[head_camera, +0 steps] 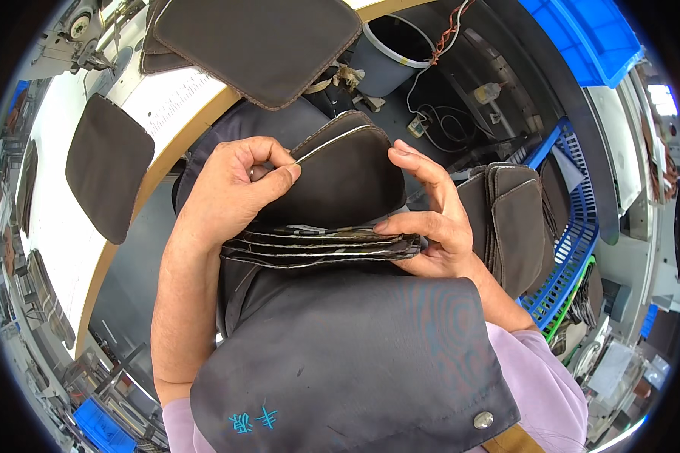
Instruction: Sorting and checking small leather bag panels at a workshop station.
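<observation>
Above my lap, several dark brown stitched fabric panels (317, 249) with pale edges and rounded corners lie in a stack, their near edges fanned apart. My left hand (238, 181) pinches the upper left edge of a brown panel (340, 181) that stands tilted up from the stack; another panel (340, 122) shows just behind it. At the stack's right end, my right hand (439, 221) grips the edges between thumb and a finger. Its upper fingers are spread beside the raised panel's right corner, apparently not touching it.
A white worktable (170, 113) with a sewing machine (79, 34) curves along the left, bearing a brown panel (110, 170) and larger panels (260, 45). A grey bucket (382, 68) and cables stand beyond. At right, a blue plastic basket (581, 226) stands beside stacked panels (515, 232).
</observation>
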### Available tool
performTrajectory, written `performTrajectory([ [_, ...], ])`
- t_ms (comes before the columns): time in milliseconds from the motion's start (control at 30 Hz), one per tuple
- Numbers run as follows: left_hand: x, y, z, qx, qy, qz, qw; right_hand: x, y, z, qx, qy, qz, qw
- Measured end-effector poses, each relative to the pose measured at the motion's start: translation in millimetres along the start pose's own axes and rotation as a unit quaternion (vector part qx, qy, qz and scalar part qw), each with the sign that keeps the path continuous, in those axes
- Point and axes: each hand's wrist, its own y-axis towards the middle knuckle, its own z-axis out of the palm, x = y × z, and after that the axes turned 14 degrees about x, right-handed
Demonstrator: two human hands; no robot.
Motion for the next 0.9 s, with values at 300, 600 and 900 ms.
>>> performTrajectory([
  [300,-1.8,0.3,0.6,-0.004,-0.043,-0.009,0.999,4.6,1.5,-2.3,0.021,-0.032,-0.009,0.999],
  [600,-2.1,0.8,0.8,-0.009,-0.053,-0.011,0.998,3.0,0.9,-0.3,0.023,-0.019,-0.021,0.999],
  [900,0.9,1.8,1.8,-0.017,-0.044,0.022,0.999,1.9,-0.3,0.4,0.022,-0.003,-0.022,1.000],
])
